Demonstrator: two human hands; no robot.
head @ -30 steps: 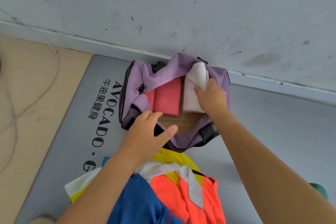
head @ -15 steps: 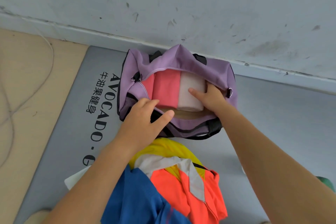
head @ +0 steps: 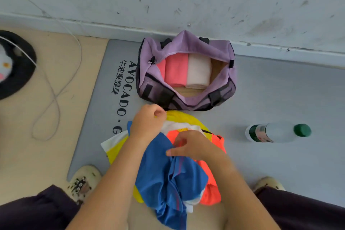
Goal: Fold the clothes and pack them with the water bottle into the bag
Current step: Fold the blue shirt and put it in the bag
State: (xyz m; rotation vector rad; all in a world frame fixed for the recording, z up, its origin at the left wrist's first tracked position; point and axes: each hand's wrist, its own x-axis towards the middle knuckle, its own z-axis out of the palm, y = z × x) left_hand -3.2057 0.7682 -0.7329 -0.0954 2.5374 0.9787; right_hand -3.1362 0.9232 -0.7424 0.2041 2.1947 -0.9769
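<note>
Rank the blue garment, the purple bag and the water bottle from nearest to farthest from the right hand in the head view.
1. Blue garment, pinched by the right hand.
2. Water bottle, lying on the floor to the right.
3. Purple bag, ahead by the wall; close call with the bottle.

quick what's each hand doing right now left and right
Left hand: fingers curled, gripping the top of the clothes pile, seemingly the yellow garment.
Right hand: fingers pinching the blue garment.
</note>
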